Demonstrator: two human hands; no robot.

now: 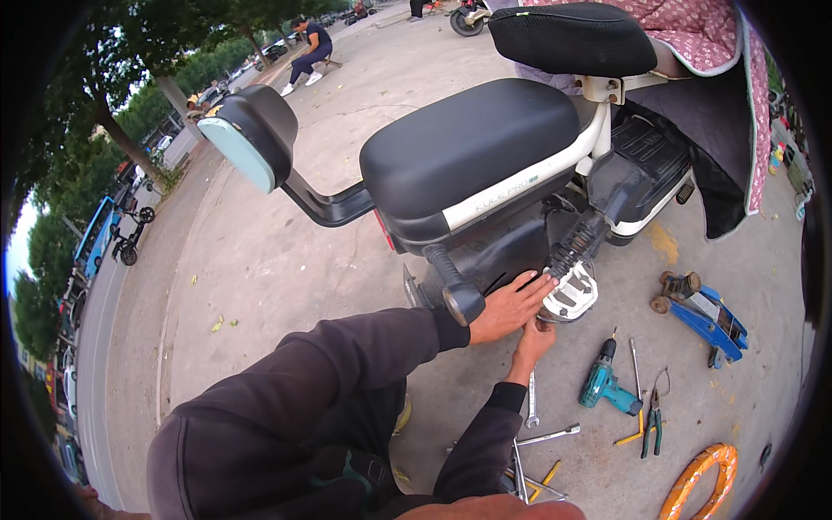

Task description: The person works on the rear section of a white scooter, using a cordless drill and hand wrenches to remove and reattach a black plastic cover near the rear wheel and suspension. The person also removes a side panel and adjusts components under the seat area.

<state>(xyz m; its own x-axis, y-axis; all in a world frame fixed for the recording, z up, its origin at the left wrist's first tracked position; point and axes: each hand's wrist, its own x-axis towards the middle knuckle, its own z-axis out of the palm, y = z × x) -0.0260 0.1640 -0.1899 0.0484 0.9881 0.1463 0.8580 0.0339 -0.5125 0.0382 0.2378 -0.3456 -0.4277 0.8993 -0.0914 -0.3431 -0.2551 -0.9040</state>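
Note:
An electric scooter with a black seat (468,147) stands before me, its rear to the left. My left hand (507,309) lies with fingers stretched out against the side of a white, slotted metal part (572,293) low on the scooter. Right above that part is a black coil-spring shock absorber (572,247). My right hand (530,348) is just below, its fingers bent and pressed together at the white part's lower edge. What they grip, if anything, is hidden. Beneath my right wrist, a combination wrench (532,407) lies on the ground.
On the concrete to the right lie a teal cordless drill (607,381), pliers (656,425) and a blue floor jack (706,321). An orange ring-shaped coil (700,485) and a cross-shaped wrench (520,468) are nearer me. Farther off, a person (310,54) sits on a stool.

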